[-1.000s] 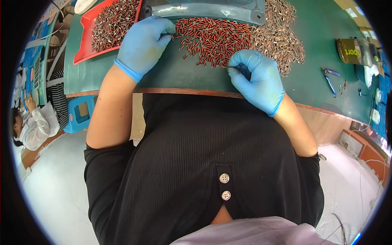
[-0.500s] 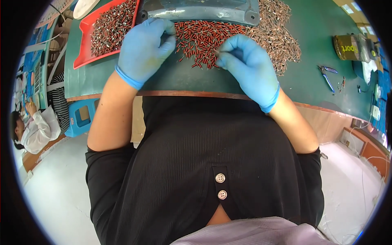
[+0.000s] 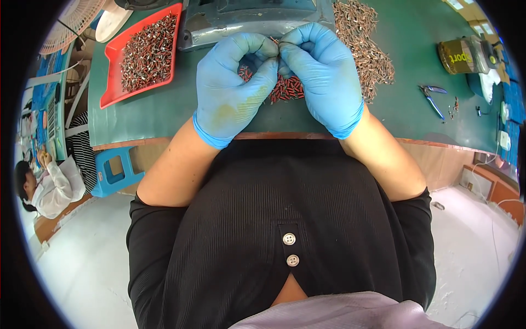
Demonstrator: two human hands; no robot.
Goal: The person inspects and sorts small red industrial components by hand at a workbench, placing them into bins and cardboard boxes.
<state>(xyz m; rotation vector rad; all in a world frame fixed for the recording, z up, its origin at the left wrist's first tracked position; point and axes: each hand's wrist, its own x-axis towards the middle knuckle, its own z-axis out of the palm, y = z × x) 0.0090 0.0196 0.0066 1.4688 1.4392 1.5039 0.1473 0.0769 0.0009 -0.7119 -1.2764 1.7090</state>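
Observation:
My left hand (image 3: 233, 82) and my right hand (image 3: 323, 77), both in blue gloves, meet fingertip to fingertip over a pile of small red-and-silver cylindrical parts (image 3: 286, 91). Thumb and forefinger are pinched together on each hand. Whatever sits between the fingertips is too small and too covered to make out. Yellowish stains mark the left glove. Both hands hide much of the red pile. Just beyond them stands a grey-blue machine housing (image 3: 241, 24). Right of my right hand spreads a heap of copper-coloured small parts (image 3: 368, 60).
A red tray (image 3: 112, 77) filled with similar small parts lies at the left. On the right are blue-handled pliers (image 3: 433, 103) and a jar with a dark lid (image 3: 460, 57). A blue stool (image 3: 113, 171) and another person (image 3: 52, 183) are at far left.
My left hand has moved right from beside the red tray to meet my right hand, which has shifted slightly up and left. The view has tilted a little.

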